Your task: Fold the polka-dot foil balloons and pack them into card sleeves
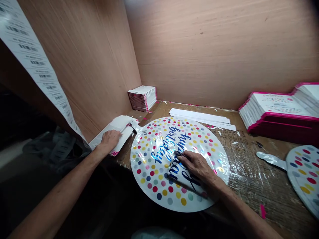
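A round white foil balloon (147, 159) with coloured dots and blue "happy birthday" lettering lies flat at the table's front edge, its neck pointing to the upper left. Over its middle, my right hand (196, 166) pinches a folded, clear-and-dark piece of film that rests across the lettering. To the left, my left hand (111, 139) lies with curled fingers on a stack of white cards (123, 123) beside the balloon's neck. Whether those fingers grip a card is hidden.
White paper strips (199, 117) lie behind the balloon. A pink-edged card stack (143, 98) stands in the back corner, larger pink-edged stacks (281, 108) at right. Another dotted balloon (305, 172) lies far right. A barcode label strip (45, 71) hangs left, before wooden panels (211, 46).
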The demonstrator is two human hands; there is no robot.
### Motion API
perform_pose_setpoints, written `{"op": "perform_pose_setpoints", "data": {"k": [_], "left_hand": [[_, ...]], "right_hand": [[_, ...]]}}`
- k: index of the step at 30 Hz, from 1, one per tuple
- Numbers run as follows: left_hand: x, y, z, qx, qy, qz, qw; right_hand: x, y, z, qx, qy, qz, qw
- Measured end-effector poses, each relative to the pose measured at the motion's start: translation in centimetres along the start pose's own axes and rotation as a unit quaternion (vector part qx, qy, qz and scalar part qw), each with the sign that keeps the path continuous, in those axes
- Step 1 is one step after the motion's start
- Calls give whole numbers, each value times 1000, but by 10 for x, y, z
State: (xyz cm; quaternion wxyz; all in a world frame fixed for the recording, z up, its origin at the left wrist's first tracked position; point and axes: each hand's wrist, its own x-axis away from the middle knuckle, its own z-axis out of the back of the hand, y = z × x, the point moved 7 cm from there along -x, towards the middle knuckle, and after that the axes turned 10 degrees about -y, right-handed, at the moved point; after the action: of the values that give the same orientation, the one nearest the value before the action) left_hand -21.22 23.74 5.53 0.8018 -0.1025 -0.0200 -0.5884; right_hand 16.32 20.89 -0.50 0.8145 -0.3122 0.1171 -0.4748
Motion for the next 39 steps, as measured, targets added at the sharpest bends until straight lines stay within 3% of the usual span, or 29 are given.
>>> {"op": "perform_pose_setpoints", "data": {"k": [5, 10, 13, 15, 18, 20, 22, 25, 29, 31, 32, 34, 37, 39], "left_hand": [[-4, -7, 14, -33, -5, 26, 999], [10, -7, 30, -41, -4, 52, 998], [32, 2, 47, -38, 52, 68, 996], [49, 24, 52, -31, 117, -4, 993], [72, 72, 32, 14, 138, -212, 967], [81, 98, 6, 57, 87, -312, 944], [88, 120, -17, 96, 41, -366, 925], [90, 147, -27, 152, 36, -361, 919], [74, 173, -20, 167, 83, -178, 966], [63, 185, -21, 148, 72, -122, 979], [58, 192, -23, 139, 57, -132, 980], [52, 206, -27, 122, 22, -221, 967], [56, 216, -30, 92, -32, -386, 917], [62, 215, -29, 77, -63, -438, 893]], "right_hand": [[0, -1, 3, -20, 3, 2, 1000], [2, -5, 8, -32, 14, 6, 999], [7, -4, 12, -72, 18, 14, 997], [13, 3, 16, -101, 20, 3, 995], [24, 19, 21, -120, 28, -31, 992], [32, 27, 26, -124, 34, -42, 991], [38, 31, 30, -125, 39, -46, 990], [41, 29, 32, -117, 38, -60, 991], [29, 18, 29, -96, 30, -54, 993], [22, 11, 27, -89, 30, -39, 995], [19, 9, 27, -85, 28, -34, 995], [17, 5, 26, -66, 18, -27, 997], [16, 5, 23, -12, -14, -43, 999], [13, 8, 21, 34, -29, -72, 996]]}}
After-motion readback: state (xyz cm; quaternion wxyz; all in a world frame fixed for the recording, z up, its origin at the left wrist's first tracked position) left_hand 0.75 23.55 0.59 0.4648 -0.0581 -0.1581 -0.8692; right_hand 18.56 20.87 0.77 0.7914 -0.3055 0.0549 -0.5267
